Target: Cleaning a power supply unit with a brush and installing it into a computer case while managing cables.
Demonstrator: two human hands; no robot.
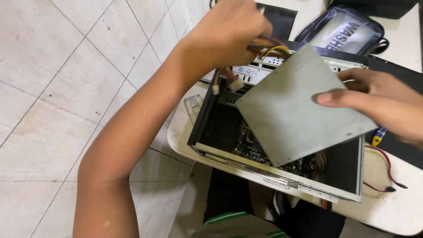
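Grey drive (295, 114) — in right hand (387, 103)

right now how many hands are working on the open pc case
2: the left hand grips the cable bundle at the computer case rear; the right hand holds the grey metal drive above it.

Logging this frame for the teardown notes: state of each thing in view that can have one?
computer case: open, board exposed
grey metal drive: lifted, tilted over the case
right hand: gripping the drive's edge, thumb on top
left hand: closed on the cable bundle
cable bundle: pulled up, white connectors hanging free
red cable: loose on the table
zip pouch: closed, as far as visible
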